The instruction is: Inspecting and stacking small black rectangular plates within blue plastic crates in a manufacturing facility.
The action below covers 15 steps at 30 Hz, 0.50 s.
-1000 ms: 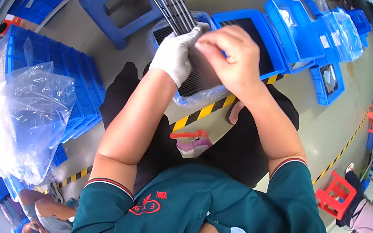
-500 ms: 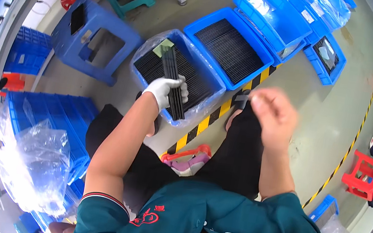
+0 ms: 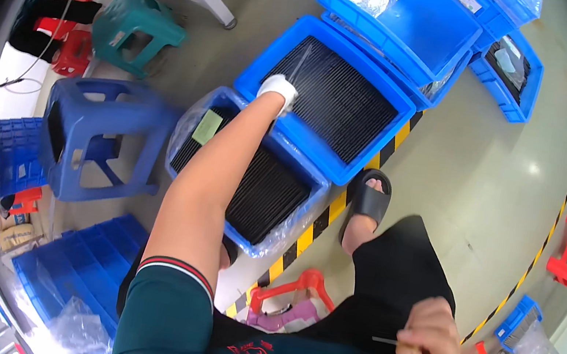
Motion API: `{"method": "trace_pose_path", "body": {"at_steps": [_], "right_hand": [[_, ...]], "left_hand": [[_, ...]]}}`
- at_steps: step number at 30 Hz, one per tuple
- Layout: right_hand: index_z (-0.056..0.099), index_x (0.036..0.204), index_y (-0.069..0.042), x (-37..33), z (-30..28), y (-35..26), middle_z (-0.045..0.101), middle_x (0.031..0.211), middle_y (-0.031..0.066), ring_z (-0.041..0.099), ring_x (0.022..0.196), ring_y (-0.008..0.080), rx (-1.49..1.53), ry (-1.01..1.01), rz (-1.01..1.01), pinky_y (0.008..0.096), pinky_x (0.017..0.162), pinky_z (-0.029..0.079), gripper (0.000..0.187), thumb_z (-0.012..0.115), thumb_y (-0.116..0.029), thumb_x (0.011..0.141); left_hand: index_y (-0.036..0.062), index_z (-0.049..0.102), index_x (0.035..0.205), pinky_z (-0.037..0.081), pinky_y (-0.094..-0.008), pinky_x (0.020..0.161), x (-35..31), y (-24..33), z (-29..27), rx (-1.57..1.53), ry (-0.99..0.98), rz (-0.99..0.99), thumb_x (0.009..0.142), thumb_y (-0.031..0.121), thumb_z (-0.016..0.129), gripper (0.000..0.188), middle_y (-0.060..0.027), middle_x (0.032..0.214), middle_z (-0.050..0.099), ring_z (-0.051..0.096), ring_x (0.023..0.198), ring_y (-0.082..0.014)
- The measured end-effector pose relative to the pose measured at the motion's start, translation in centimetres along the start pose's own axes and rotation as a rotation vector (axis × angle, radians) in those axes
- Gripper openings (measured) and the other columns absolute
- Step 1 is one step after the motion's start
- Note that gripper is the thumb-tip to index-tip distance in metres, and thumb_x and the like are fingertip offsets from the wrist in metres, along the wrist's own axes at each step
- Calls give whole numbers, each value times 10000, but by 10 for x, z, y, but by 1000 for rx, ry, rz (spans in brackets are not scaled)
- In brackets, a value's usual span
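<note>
Stretched right out now, the gloved left hand (image 3: 278,92) has gone from hovering over the near bagged crate to the far blue crate (image 3: 326,95), and the bundle of thin black strips it was gripping half a second ago has left its palm. What it pinches instead looks like a single thin strip (image 3: 300,63), standing up at a slant over the dark rows packed in that crate; the fingers themselves are too small to read, so I cannot tell how tightly they close. Nearer, the plastic-lined crate (image 3: 253,180) sits full of the same black strips, a green card at its left end. Down low on the right, the bare right hand (image 3: 426,340) has dropped to the lap, curled into a fist around a thin sliver, its far end hidden by the fingers.
</note>
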State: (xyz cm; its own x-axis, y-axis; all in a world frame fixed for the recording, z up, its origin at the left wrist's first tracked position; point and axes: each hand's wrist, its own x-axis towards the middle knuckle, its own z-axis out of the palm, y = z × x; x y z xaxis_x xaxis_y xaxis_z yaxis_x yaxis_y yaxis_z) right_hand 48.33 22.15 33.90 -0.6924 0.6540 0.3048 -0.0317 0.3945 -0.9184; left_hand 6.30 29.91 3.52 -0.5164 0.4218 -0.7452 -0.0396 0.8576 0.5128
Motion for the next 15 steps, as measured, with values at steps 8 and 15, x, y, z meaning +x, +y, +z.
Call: {"method": "trace_pose_path", "body": {"at_steps": [8, 15], "right_hand": [[616, 962, 5, 41, -15, 5, 554, 817, 112, 521, 690, 245, -75, -135, 245, 381, 610, 464, 202, 698, -144, 854], [607, 960, 1, 55, -7, 16, 547, 812, 104, 514, 681, 247, -147, -149, 308, 370, 590, 465, 232, 703, -186, 864]], "left_hand": [[153, 626, 1168, 505, -420, 944, 96, 27, 21, 624, 375, 44, 887, 190, 568, 290, -135, 1240, 624, 588, 1172, -315], [110, 628, 1122, 549, -417, 840, 114, 29, 42, 680, 544, 193, 934, 155, 516, 224, -141, 1125, 635, 634, 1056, -303]]}}
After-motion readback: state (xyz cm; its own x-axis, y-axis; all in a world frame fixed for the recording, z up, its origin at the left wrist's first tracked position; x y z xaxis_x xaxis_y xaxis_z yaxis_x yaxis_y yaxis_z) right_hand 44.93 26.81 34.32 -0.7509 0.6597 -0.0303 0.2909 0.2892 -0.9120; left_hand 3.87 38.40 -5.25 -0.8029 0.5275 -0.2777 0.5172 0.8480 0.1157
